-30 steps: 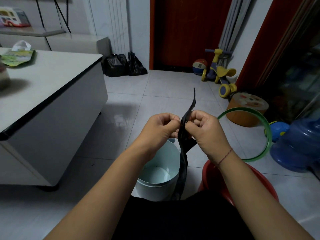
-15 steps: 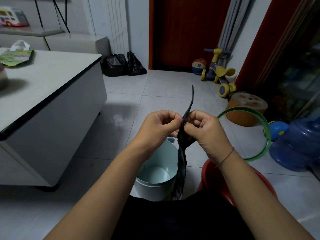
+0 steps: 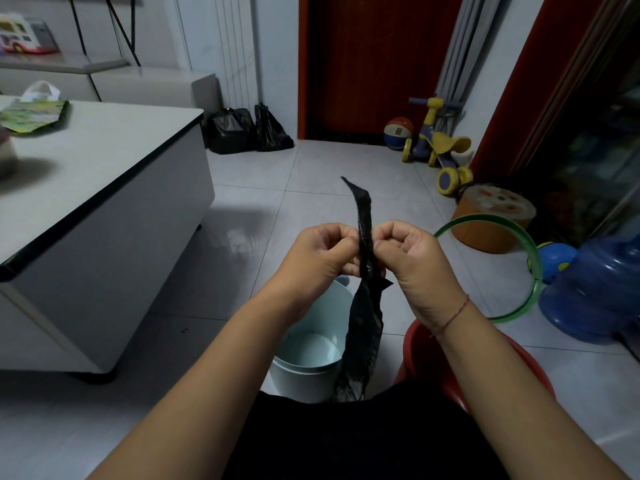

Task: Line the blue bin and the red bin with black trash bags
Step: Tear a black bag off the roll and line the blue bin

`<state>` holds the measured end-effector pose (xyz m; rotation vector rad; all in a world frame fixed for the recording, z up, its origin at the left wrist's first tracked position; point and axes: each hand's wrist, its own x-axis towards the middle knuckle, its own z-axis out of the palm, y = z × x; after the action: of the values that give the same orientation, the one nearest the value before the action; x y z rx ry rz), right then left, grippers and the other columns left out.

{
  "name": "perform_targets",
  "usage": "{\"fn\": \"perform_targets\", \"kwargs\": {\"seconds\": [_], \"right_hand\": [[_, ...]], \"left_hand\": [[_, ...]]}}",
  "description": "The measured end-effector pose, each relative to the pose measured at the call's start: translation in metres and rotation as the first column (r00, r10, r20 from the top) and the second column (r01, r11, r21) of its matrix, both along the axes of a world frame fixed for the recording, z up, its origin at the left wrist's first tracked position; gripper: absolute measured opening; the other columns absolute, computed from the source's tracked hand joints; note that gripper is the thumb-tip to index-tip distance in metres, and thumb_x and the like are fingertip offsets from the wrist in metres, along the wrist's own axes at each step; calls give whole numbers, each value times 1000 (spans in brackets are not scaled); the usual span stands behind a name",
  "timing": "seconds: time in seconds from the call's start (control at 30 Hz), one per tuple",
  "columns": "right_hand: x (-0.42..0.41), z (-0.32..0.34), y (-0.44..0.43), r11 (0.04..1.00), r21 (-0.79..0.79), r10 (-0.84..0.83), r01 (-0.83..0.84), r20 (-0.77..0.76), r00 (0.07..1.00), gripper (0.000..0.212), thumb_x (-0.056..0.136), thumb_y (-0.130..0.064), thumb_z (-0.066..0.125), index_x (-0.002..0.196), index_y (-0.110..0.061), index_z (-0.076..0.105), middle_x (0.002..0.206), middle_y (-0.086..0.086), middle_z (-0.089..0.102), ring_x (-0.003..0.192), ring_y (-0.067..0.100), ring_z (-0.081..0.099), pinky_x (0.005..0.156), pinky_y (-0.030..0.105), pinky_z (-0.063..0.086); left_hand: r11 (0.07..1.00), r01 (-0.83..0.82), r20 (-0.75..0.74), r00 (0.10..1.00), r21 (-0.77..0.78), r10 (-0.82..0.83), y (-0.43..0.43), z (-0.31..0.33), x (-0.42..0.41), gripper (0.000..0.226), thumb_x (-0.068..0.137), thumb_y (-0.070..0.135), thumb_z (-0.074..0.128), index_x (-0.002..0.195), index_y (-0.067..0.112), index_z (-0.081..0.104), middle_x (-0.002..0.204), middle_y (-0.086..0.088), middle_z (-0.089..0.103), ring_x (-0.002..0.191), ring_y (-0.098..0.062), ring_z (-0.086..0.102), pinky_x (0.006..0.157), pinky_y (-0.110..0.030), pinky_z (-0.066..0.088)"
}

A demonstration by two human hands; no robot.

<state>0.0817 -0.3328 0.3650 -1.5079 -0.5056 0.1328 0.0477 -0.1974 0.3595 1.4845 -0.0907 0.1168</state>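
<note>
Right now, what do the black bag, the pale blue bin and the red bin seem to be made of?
Black bag: thin plastic film, slightly glossy; it hangs limp and creased. Blue bin: likely rigid plastic; smooth, matte, evenly coloured wall. Red bin: probably plastic too; smooth rim with a faint sheen, though mostly hidden from view.

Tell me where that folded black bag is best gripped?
Likely near its upper end, pinched from either side, as the left hand and right hand do. The black trash bag hangs as a flat, narrow strip, so its layers can separate.
</note>
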Motion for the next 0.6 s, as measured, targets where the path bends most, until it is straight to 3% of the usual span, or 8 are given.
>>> {"fn": "perform_targets", "kwargs": {"seconds": [0.17,0.27,0.4,0.53,0.6], "right_hand": [[5,-2,0,995,102,-3,9,-62,998,1,71,-12,54,70,-11,54,53,-1,51,51,11,45,53,22,42],[5,-3,-2,993,115,-6,16,-82,997,7,68,-19,59,71,-14,57,64,9,52,62,22,44,63,32,40],[4,-4,-5,995,84,66,-59,-85,994,15,79,-21,60,91,-12,61,76,1,69,71,13,63,71,25,54],[1,-2,-6,999,0,53,-53,-61,997,31,79,-30,67,102,-9,62,87,9,69,80,17,67,77,27,55],[1,-2,-5,1000,-28,-11,11,-11,1000,19,84,-21,65,99,-9,63,86,9,69,80,18,67,76,29,56]], "left_hand": [[996,-9,-69,998,-91,2,1,1,1,18,94,20,49,82,10,58,69,-9,65,76,-28,66,94,-51,41],[991,-30,-73,997,-131,21,1,2,1,28,98,15,45,74,10,59,67,-7,60,60,-14,65,88,-44,39],[995,-67,-86,994,-74,61,-1,4,-1,25,97,16,47,75,14,57,57,4,60,51,-8,59,85,-41,42],[996,-79,-8,997,-34,79,-3,4,0,14,93,7,54,80,11,56,68,-4,60,62,-16,60,76,-33,52],[996,-75,12,997,-44,75,-2,3,0,7,90,4,58,85,10,58,76,-7,63,69,-19,63,78,-31,56]]}}
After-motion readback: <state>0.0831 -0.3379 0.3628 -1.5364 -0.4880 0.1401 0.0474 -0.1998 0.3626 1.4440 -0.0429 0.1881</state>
